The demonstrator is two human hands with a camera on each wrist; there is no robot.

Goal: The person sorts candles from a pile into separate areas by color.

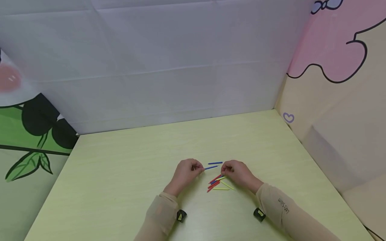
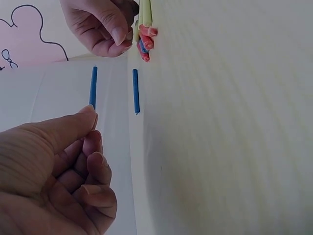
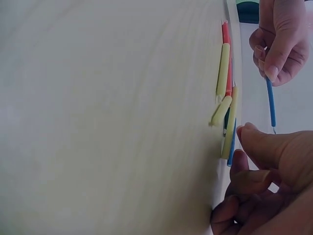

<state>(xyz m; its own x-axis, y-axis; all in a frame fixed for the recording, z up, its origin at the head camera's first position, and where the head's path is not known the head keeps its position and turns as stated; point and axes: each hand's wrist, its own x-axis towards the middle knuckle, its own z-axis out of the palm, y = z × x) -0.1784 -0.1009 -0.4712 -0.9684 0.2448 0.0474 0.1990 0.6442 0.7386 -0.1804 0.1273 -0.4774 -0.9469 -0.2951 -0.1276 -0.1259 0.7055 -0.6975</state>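
My left hand (image 1: 189, 171) pinches a thin blue candle (image 2: 93, 87) near one end, between thumb and index finger. The candle points toward my right hand, its short wick at the far tip. Another blue candle (image 1: 215, 163) lies on the table just beyond it. My right hand (image 1: 239, 172) hovers at the right side of a small pile, fingers loosely curled. In the right wrist view a gap shows between its thumb and index fingertip, with nothing held. Red candles (image 1: 213, 185), yellow candles (image 3: 223, 71) and a partly covered blue one make up the pile.
The pale wooden table (image 1: 126, 174) reaches back to a white cloth panel (image 1: 169, 67). Side panels with cartoon drawings (image 1: 331, 50) stand at left and right. A small black device (image 1: 181, 216) sits at the left wrist, a similar one (image 1: 259, 214) at the right.
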